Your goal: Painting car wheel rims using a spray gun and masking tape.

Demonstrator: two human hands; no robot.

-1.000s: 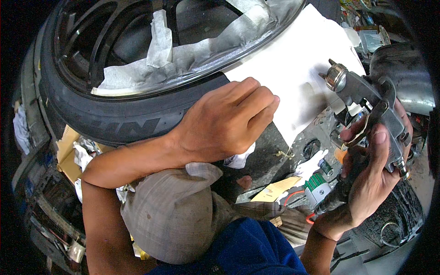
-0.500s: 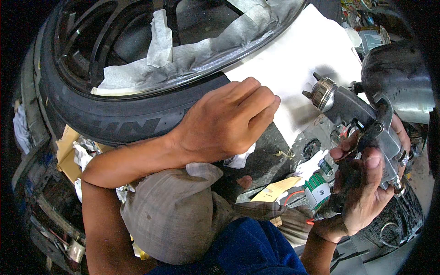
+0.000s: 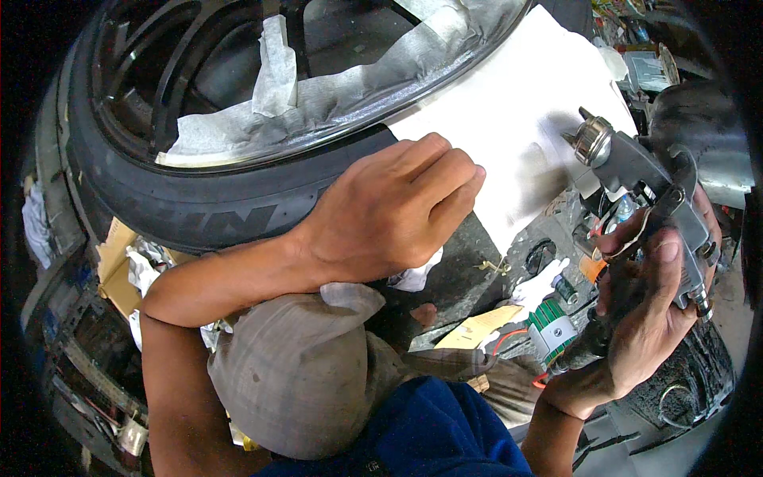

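My right hand (image 3: 644, 326) is wrapped around a metal spray gun (image 3: 636, 163). Its round nozzle (image 3: 594, 141) points up and left, over a white paper sheet (image 3: 517, 103). A dark metallic cup (image 3: 703, 131) shows behind the gun's body. My left hand (image 3: 397, 203) is closed with its back up, by the sidewall of a black tire (image 3: 214, 207); its palm is hidden, so anything inside cannot be seen. The tire carries a black spoked wheel (image 3: 171, 87), whose shiny rim is partly covered by pale masking paper (image 3: 342, 87).
Below the left hand is a knee in grey checked cloth (image 3: 294, 366). Between my arms lie a yellow card (image 3: 477, 326), a green-and-white roll-shaped item (image 3: 551, 330) and a white cloth (image 3: 540, 288). A cardboard box (image 3: 115, 270) with crumpled paper stands at left. Clutter fills the upper right.
My right hand has moved slightly right and up with the spray gun, so its nozzle is farther from the wheel rim. The left hand has stayed in place.
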